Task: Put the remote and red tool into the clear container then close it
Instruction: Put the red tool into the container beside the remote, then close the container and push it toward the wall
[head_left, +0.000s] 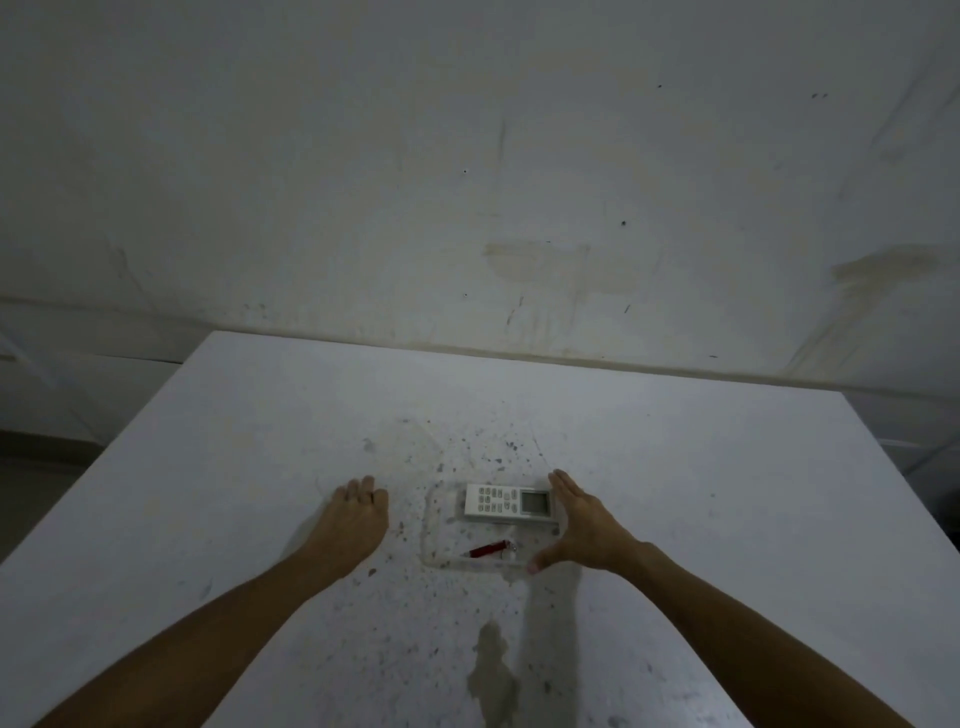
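**Both items in the container; closure unconfirmed**

Remote (508, 501) lies flat inside the clear container (434, 530), along its far side, display end toward the right. Red tool (489, 548) lies in the near part of the same container, slanted, apart from the remote. Container walls are transparent and faint against the pale surface; whether a lid is already on top, cannot tell.

Right hand (582, 525) is spread open at the container's right end, fingers extended past the remote's display end, thumb down by the near right corner. It grips nothing that I can make out; contact with the container wall looks likely but is not certain. Left hand (353, 519) rests palm-down on the tabletop (727, 493), fingers loosely together, just left of the container, holding nothing.

Judgement: loading looks done, closing is the step in hand.

Risks: clear edges are hard to read in this dim light, so a lid could seat crooked. One-sided pressure from the right could slide the light container across the speckled tabletop, since the left hand is not bracing it.
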